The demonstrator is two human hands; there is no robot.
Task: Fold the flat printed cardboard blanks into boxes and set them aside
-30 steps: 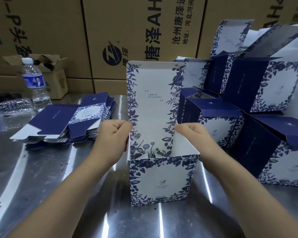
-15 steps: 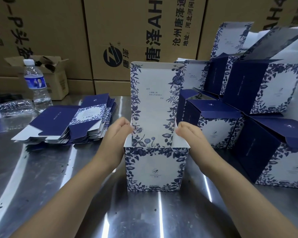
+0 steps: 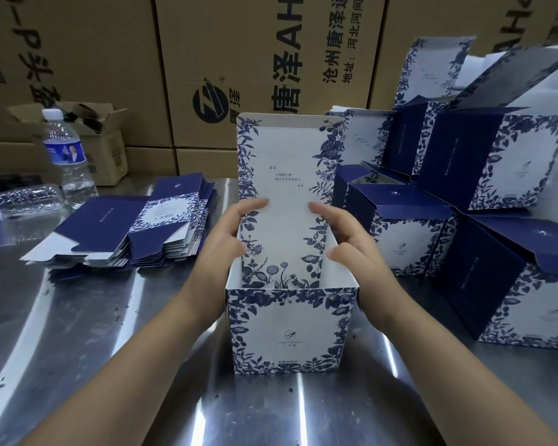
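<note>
**On a steel table: two open hands at an upright printed box**

At the centre of the shiny steel table [image 3: 78, 333] stands a blue-and-white floral cardboard box [image 3: 290, 333]. Its top is open, and its tall lid flap [image 3: 287, 162] points straight up on the far side, toward 12 o'clock.

The left hand [image 3: 229, 239] is at the box's 9 o'clock wall. Its fingers are nearly straight and held together, and the tips reach in front of the lower part of the flap. The right hand [image 3: 348, 243] is at the 3 o'clock wall, above the rim. Its fingers are loosely spread and the thumb sticks out toward the opening. Neither hand is curled around anything. Whether the fingertips actually touch the cardboard cannot be told, as they are slightly blurred.

At 9 to 10 o'clock of the box, well apart from it, lies a fanned stack of flat blanks [image 3: 136, 226] in navy with floral panels. At 2 to 3 o'clock, a pile of folded boxes [image 3: 512, 162] of the same print is stacked in rows, several with navy flaps standing open.

At 10 o'clock, by the table's far edge, a water bottle [image 3: 70, 156] stands upright. A second clear bottle [image 3: 23, 197] lies on its side just beside it. Behind them is a small open carton [image 3: 110, 156]. Large brown shipping cartons [image 3: 207, 59] printed with black characters form a wall across 12 o'clock.
</note>
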